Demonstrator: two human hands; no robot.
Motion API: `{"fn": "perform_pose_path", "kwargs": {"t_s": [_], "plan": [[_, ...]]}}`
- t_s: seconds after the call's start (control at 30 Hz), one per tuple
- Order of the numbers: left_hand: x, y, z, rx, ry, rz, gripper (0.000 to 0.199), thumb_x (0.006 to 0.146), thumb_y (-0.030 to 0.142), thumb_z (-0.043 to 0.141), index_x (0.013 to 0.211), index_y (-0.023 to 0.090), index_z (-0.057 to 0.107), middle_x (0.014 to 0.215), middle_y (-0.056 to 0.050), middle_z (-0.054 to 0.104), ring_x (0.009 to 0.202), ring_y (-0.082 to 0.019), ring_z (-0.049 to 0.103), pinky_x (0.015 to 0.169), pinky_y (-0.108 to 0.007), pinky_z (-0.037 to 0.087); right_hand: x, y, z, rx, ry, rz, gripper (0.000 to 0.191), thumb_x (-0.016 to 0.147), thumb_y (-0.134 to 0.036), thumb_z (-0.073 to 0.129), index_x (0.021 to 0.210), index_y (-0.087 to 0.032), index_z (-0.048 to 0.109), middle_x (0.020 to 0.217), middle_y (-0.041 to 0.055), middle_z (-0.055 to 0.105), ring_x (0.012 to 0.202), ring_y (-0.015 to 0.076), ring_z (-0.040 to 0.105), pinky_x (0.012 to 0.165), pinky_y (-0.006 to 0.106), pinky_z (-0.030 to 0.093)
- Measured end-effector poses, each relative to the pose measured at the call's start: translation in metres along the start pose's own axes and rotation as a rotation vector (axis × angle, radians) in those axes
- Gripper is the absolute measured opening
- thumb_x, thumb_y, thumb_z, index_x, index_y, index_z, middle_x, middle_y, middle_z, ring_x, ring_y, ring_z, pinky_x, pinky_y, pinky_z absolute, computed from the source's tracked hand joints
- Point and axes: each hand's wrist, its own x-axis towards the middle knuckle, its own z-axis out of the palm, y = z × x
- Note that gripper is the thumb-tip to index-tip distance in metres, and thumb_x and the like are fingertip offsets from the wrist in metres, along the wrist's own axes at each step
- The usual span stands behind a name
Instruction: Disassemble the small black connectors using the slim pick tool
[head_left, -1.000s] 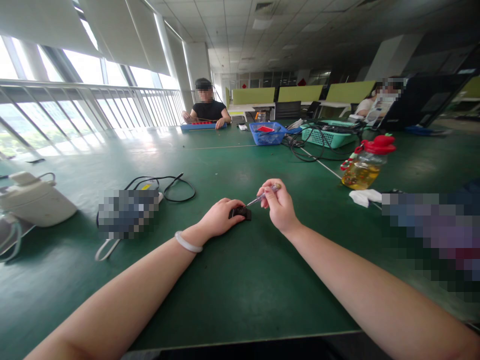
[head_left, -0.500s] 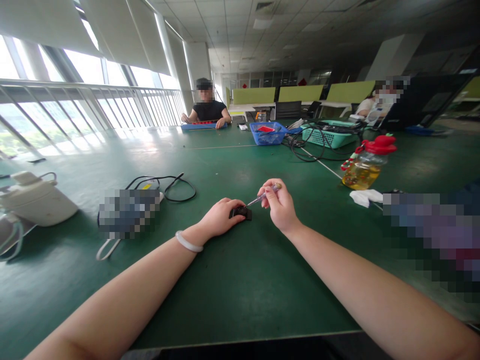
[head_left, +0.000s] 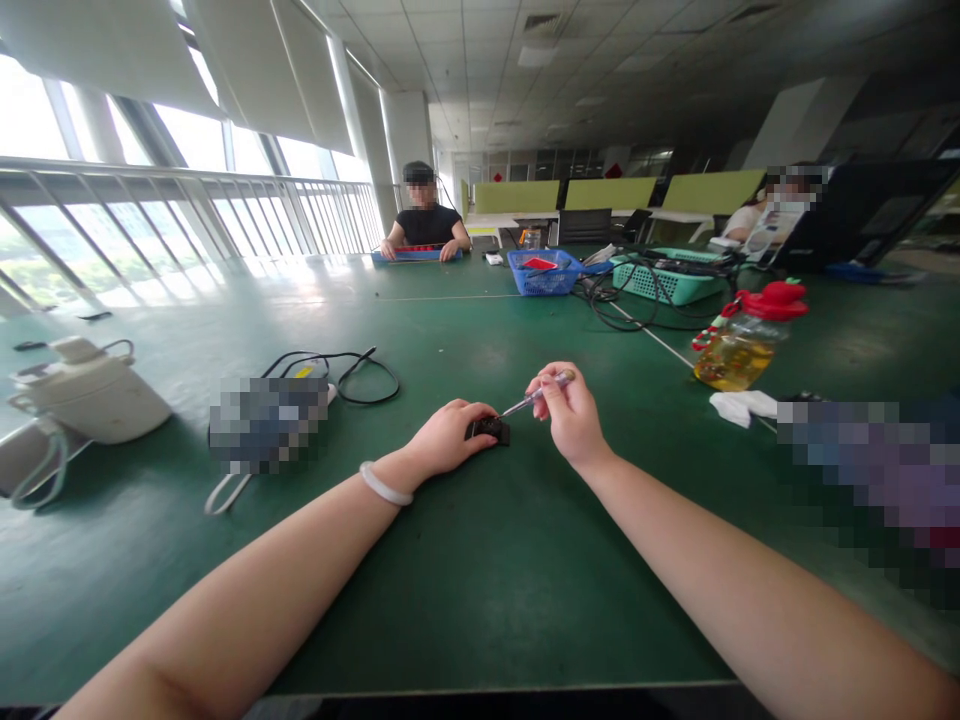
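A small black object (head_left: 489, 431) lies on the green table (head_left: 480, 560), with fine detail too small to tell. My left hand (head_left: 451, 438) holds it from the left, fingers along its far side and thumb along its near side. A white bangle (head_left: 385, 484) circles my left wrist. My right hand (head_left: 568, 412) is closed around the handle of a screwdriver (head_left: 537, 396), which slants down to the left. Its tip is at the far edge of the black object; whether it touches cannot be made out.
Left are a white device (head_left: 94, 395) and a blurred item with black cable (head_left: 369, 376). Right stand a red-lidded bottle (head_left: 739, 345) and white tissue (head_left: 742, 405). Farther off are blue (head_left: 546, 275) and green baskets (head_left: 667, 282), and a seated person (head_left: 426, 215).
The view has shifted slightly, moving everything a little to the right. My hands keep their hold on the black object and screwdriver. The person opposite has brought both hands onto the blue tray.
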Motion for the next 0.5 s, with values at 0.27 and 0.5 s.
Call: {"fn": "perform_pose_path", "kwargs": {"t_s": [0.27,0.5], "plan": [[-0.001,0.000,0.000,-0.029,-0.006,-0.046,0.034,0.082,0.039,0.061,0.113,0.027,0.060,0.100,-0.004,0.063,0.094,-0.023,0.059,0.085,-0.036,0.049,0.013,0.018,-0.005,0.238,0.185,0.325,0.030,0.074,-0.045,0.065,0.082,-0.021,0.049,0.063,-0.0045,0.062,0.042,0.0075,0.049,0.039,0.020,0.038],[-0.001,0.001,-0.001,-0.044,-0.002,-0.038,0.033,0.082,0.039,0.061,0.112,0.026,0.060,0.098,-0.004,0.063,0.093,-0.023,0.059,0.086,-0.036,0.048,0.017,0.027,-0.010,0.314,0.254,0.504,0.029,0.070,-0.038,0.071,0.082,-0.019,0.051,0.059,-0.0023,0.065,0.038,0.0073,0.049,0.035,0.019,0.037]]}}
